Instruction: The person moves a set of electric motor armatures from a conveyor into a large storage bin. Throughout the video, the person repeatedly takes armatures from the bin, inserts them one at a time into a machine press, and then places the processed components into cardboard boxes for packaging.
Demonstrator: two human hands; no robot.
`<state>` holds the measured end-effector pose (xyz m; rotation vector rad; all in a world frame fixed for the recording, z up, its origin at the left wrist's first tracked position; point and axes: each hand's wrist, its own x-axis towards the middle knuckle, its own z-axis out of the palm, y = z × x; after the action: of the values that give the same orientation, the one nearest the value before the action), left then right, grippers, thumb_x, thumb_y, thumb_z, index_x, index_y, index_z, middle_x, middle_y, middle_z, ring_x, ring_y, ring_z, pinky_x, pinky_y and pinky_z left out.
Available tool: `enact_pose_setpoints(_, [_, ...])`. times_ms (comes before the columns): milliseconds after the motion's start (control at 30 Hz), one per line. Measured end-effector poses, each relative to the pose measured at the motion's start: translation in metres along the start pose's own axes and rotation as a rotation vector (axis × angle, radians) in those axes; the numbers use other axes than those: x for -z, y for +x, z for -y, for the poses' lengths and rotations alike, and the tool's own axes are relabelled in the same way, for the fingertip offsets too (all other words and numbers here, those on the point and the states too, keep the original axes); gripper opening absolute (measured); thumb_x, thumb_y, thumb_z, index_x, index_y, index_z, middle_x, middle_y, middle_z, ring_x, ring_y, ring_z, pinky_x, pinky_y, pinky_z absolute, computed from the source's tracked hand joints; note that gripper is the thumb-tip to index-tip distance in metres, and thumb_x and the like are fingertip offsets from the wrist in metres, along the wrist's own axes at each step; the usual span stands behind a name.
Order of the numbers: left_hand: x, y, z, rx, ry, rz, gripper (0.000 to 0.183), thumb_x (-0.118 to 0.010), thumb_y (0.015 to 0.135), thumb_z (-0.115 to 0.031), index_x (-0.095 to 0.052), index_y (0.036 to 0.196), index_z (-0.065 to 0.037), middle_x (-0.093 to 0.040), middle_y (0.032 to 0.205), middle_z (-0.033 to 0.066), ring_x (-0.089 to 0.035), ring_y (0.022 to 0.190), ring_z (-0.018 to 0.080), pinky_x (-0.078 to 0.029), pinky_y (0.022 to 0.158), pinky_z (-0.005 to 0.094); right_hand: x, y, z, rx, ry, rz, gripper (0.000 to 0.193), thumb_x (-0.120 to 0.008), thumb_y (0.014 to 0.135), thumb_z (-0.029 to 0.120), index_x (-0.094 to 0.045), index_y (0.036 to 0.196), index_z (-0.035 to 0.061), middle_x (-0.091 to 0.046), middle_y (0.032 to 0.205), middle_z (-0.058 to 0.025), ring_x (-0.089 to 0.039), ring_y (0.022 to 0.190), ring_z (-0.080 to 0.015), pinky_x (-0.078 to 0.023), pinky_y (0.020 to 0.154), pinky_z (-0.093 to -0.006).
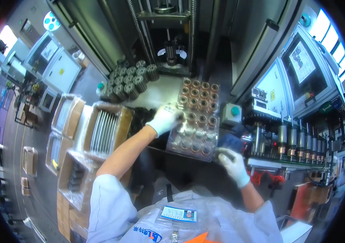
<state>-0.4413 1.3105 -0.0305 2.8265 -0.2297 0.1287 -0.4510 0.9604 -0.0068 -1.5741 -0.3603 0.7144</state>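
Two clear plastic trays stand end to end on the bench in front of me. The far tray (217, 87) carries rows of copper-coloured rings (203, 95). In the near tray (172, 148), similar rings sit in the far row, and the other pockets look clear. My left hand (166, 118), in a white glove, is closed at the left edge where the trays meet. A small dark shape shows at its fingertips, too blurred to name. At the near tray's right front corner, my gloved right hand (233, 165) has its darkened fingertips closed on the rim.
Many dark slotted metal cores (130, 81) stand at the far left of the bench. Cartons of metal shafts (103, 129) sit left of me. A press (170, 52) rises behind the trays. To the right are a green-button box (232, 113) and a conveyor of upright shafts (289, 139).
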Motion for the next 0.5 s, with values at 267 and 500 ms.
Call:
enact_pose_setpoints(267, [0.042,-0.01,0.056,0.03,-0.616,-0.228,0.022,-0.071,0.091,-0.017,-0.062,0.103,-0.001,-0.064,0.11,0.0169,-0.065,0.094,0.0275,-0.053,0.081,0.0358,-0.1,0.268,0.072,0.468,-0.321,-0.074,0.065,-0.07,0.089,0.018,-0.044,0.146,-0.0017,-0.061,0.133,-0.0186,-0.054,0.129,-0.0231,-0.042,0.108,-0.0341])
enact_pose_setpoints(500, [0.084,-0.053,0.138,0.524,-1.35,-0.243,0.022,-0.068,0.095,-0.01,-0.065,0.112,0.005,-0.069,0.097,0.0052,-0.065,0.086,0.0098,-0.055,0.08,0.025,-0.151,0.462,0.104,0.348,-0.505,-0.436,0.064,-0.082,0.078,0.026,-0.053,0.129,0.0017,-0.07,0.099,-0.0129,-0.069,0.087,-0.0239,-0.055,0.08,-0.0374])
